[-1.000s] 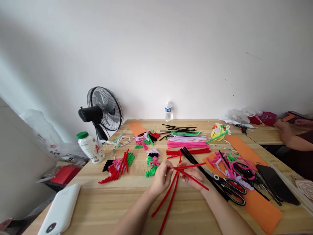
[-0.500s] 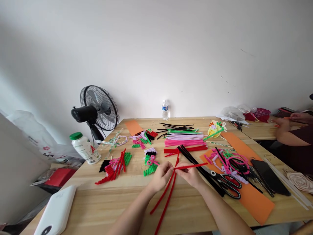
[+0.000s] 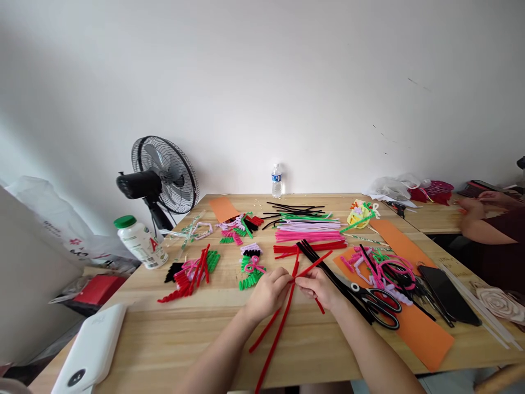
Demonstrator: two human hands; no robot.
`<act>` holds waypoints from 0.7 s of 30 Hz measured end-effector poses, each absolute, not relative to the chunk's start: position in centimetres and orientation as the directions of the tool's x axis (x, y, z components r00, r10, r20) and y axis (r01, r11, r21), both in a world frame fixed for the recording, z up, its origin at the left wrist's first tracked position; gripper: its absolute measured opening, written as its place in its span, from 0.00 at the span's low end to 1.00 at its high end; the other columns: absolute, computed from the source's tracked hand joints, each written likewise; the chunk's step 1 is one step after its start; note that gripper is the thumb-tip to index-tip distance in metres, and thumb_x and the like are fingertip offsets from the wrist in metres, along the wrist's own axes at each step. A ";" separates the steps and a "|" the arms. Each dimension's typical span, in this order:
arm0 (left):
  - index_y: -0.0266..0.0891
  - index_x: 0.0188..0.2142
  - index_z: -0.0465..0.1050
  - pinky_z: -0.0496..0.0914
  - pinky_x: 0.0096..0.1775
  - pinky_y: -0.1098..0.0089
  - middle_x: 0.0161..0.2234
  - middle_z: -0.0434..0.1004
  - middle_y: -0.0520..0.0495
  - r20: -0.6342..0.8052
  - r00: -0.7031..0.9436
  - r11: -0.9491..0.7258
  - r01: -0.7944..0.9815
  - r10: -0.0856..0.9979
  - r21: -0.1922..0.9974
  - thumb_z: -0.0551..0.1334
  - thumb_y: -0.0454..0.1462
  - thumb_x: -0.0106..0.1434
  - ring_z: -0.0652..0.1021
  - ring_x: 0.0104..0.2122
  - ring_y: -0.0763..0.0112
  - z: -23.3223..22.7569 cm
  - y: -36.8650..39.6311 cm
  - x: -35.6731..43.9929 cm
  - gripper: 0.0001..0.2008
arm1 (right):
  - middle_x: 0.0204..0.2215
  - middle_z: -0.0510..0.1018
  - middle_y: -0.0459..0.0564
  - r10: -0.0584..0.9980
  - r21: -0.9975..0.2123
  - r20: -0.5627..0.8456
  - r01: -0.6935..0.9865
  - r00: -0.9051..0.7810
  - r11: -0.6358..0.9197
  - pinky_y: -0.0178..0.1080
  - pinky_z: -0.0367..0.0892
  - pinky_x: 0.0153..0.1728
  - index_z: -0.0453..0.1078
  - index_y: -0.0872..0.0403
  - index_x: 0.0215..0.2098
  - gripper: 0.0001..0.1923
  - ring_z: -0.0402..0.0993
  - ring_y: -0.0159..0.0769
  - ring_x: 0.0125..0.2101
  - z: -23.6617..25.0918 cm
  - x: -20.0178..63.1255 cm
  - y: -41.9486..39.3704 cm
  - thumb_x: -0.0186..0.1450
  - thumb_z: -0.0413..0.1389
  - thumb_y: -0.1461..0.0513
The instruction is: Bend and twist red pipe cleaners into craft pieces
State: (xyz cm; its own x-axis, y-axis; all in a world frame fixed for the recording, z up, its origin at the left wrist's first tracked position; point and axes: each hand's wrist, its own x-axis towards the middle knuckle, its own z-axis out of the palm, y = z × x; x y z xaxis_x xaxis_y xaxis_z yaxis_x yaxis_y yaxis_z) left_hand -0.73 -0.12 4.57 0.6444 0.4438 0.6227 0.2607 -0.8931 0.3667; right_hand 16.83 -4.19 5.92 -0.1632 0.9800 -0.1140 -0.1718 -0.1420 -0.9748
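Observation:
Red pipe cleaners cross between my hands above the table's middle, with two long ends trailing toward me. My left hand pinches them at the crossing point from the left. Opposite it, my right hand grips a red strand with thumb and finger; one end points up and right, another pokes out below the fingers. The exact twist is hidden by the fingertips. Black pipe cleaners lie just right of my right hand, near black-handled scissors. A coiled green, black and lilac piece lies beyond my left hand.
Sorted pipe cleaners lie ahead. Left are coiled pieces, a white bottle, a white power bank and a fan. Right are orange card, a phone and another person's hands.
The red strand at my right hand has swung from nearly level to slanting up and right, and a short end now shows below that hand. The view has shifted slightly.

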 end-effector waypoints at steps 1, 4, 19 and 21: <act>0.37 0.41 0.68 0.65 0.33 0.69 0.33 0.70 0.43 0.631 0.657 -0.910 0.274 0.413 0.310 0.49 0.32 0.64 0.71 0.32 0.68 4.5 -0.1 -0.8 0.10 | 0.12 0.61 0.37 0.980 -0.974 -0.121 -0.172 -0.158 -0.148 0.31 0.39 0.14 0.65 0.57 0.19 0.14 0.47 0.20 0.12 6.0 16.9 -4.2 0.50 0.63 0.56; 0.37 0.37 0.69 0.63 0.32 0.69 0.31 0.70 0.43 0.605 0.710 -0.933 0.276 0.361 0.232 0.50 0.32 0.63 0.71 0.30 0.68 4.3 -0.1 -0.7 0.10 | 0.11 0.61 0.38 0.966 -0.970 -0.180 -0.133 -0.185 -0.206 0.31 0.38 0.14 0.65 0.57 0.18 0.15 0.47 0.20 0.12 6.0 17.1 -4.1 0.50 0.63 0.56; 0.39 0.25 0.60 0.54 0.18 0.74 0.17 0.53 0.57 0.018 0.627 -0.072 0.060 0.779 0.996 0.51 0.45 0.59 0.57 0.15 0.78 4.9 -0.5 0.4 0.13 | 0.18 0.71 0.45 0.980 -0.974 0.197 0.111 -0.038 0.200 0.32 0.58 0.20 0.72 0.57 0.26 0.13 0.63 0.29 0.19 5.8 16.3 -4.6 0.56 0.59 0.54; 0.36 0.32 0.66 0.60 0.25 0.72 0.24 0.64 0.50 0.332 0.548 -0.492 0.171 0.767 0.854 0.53 0.42 0.60 0.66 0.22 0.74 4.8 -0.6 0.2 0.11 | 0.13 0.65 0.41 0.997 -0.997 0.072 0.013 -0.030 0.072 0.30 0.51 0.14 0.70 0.57 0.25 0.15 0.56 0.24 0.14 5.4 16.4 -4.3 0.55 0.60 0.53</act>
